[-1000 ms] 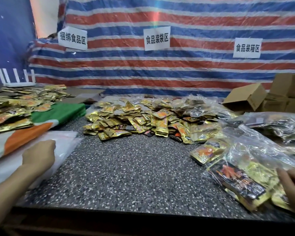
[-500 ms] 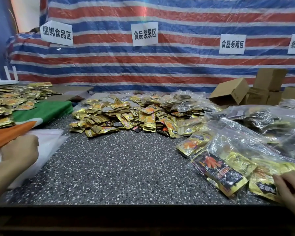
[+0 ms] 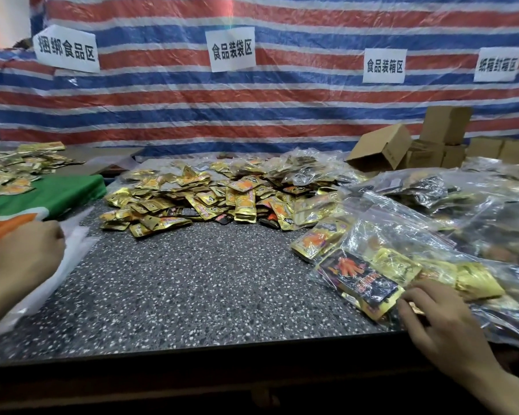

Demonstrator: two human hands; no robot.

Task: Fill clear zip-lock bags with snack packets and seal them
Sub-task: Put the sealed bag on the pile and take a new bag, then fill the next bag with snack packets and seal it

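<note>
Head cam: bag [image 3: 402, 244] sits at 4 o'clock on the tabletop [image 3: 192, 295], right hand [image 3: 441, 319] pressing fingertips on its near edge. Left hand [image 3: 27, 253] is curled at 9 o'clock on the empty bags [image 3: 72, 250], can't tell if it's gripping. I'd flatten the packets, then press along the zip.

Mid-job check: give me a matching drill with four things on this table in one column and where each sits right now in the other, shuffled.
Things:
1. loose packet pile
2. cardboard boxes
3. green cloth
4. filled zip-lock bag

Places:
A. far right, by the striped tarp
B. touched by the right hand
C. middle of the table
D. left side, beyond the left hand

Pairs: 1-C, 2-A, 3-D, 4-B.
</note>
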